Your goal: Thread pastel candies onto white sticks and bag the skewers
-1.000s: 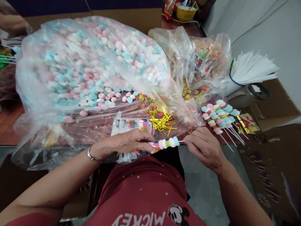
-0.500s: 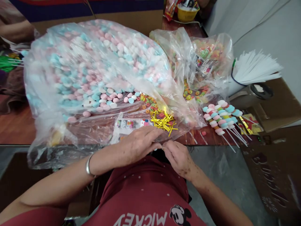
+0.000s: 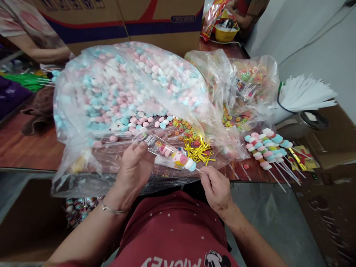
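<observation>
A marshmallow skewer (image 3: 191,164) in a clear printed bag (image 3: 150,140) lies slanted between my hands, over the table's front edge. My right hand (image 3: 217,189) is closed on its white stick just below the last blue marshmallow. At the bag's far end, my left hand (image 3: 136,163) is closed with the thumb against the plastic; its other fingers are partly hidden. Gold twist ties (image 3: 198,150) form a loose pile just beyond the skewer. Behind them sit ring-shaped gummies (image 3: 182,126) and a big clear sack of pastel marshmallows (image 3: 125,81).
Unwrapped marshmallow skewers (image 3: 268,148) are stacked at the right edge, near a lidded mug (image 3: 294,126) and a bundle of white sticks (image 3: 308,92). A second sack (image 3: 253,74) holds gummy rings. Another person's arm (image 3: 47,53) shows at far left. An open carton (image 3: 25,218) stands below.
My hands have moved apart from close together at the table edge. The bagged skewer, hidden before, now shows between them. The view has tilted up and shifted left.
</observation>
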{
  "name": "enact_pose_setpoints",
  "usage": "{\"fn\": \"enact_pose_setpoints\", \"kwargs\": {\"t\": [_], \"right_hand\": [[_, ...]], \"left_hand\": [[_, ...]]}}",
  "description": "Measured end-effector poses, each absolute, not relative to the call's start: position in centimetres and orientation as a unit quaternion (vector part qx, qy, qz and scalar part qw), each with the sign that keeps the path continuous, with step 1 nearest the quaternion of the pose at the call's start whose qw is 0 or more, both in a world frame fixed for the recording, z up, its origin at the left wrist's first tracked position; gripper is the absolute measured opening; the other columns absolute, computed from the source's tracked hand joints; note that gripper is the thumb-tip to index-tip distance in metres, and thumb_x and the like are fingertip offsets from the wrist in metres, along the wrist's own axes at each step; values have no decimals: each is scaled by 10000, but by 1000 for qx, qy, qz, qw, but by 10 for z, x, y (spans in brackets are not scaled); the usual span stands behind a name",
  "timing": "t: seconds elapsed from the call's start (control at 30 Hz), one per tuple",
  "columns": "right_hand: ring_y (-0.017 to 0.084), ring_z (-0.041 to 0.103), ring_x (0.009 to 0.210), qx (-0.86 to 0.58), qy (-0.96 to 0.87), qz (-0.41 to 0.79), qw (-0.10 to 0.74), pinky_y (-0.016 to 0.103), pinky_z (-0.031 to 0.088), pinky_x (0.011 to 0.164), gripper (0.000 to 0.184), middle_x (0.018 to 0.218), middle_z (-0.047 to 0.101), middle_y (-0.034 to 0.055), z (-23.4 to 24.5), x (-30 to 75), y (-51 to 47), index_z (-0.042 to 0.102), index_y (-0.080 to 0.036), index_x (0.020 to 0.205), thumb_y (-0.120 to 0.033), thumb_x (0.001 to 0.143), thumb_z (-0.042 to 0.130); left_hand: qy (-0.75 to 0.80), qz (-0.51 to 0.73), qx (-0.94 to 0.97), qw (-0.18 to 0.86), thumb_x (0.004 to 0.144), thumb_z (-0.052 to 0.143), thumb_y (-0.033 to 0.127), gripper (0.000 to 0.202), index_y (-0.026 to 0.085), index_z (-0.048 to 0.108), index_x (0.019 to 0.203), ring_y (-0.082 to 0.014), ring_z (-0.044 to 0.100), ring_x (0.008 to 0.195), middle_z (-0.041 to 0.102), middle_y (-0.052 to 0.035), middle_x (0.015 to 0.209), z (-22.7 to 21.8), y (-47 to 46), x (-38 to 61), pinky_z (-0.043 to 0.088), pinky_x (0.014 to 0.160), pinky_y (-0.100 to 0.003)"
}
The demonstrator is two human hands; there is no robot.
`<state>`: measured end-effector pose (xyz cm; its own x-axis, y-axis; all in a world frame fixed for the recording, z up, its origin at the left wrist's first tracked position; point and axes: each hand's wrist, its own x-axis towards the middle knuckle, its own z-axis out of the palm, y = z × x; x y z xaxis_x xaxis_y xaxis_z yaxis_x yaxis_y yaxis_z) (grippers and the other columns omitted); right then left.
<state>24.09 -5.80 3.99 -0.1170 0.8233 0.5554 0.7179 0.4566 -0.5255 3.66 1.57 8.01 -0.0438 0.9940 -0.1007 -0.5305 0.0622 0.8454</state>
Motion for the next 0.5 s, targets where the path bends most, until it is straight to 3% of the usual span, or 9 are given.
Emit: {"fn": "enact_pose_setpoints", "kwargs": {"t": [0.07,0.2,0.3,0.43,0.5], "right_hand": [[144,616,631,-508,-763,31,398,255,476,635,181,713,669,24,38,235,-58,616,-186,923,-122,923,447],[139,566,563,-514,-775,44,365,268,426,584,209,653,642,29,31,226,-59,629,-182,868,-151,933,433],[125,536,557,-546,-707,211,397,252,409,555,218,639,608,11,26,217,-60,614,-189,869,-234,949,417],[80,331,432,-516,-480,537,465,217,280,422,276,505,384,-73,23,198,-56,566,-196,811,-418,935,458],[63,259,419,-480,-373,621,495,205,223,398,298,498,322,-92,25,189,-52,549,-192,787,-468,896,521]], "left_hand": [[350,633,254,642,569,889,430,438,176,677,855,-199,697,836,733,-64,903,83,23,48,565,718,-286],[323,638,185,674,619,869,290,331,149,661,835,-68,597,536,648,26,654,79,34,70,494,535,-178],[292,620,172,708,649,846,286,302,145,624,799,-29,471,422,527,76,540,73,36,84,401,430,-154],[279,586,185,738,627,862,320,365,158,583,798,-25,413,393,488,87,528,67,25,99,341,388,-157],[281,566,193,750,649,847,327,361,164,573,817,-25,397,385,484,88,531,62,18,105,337,392,-163]]}}
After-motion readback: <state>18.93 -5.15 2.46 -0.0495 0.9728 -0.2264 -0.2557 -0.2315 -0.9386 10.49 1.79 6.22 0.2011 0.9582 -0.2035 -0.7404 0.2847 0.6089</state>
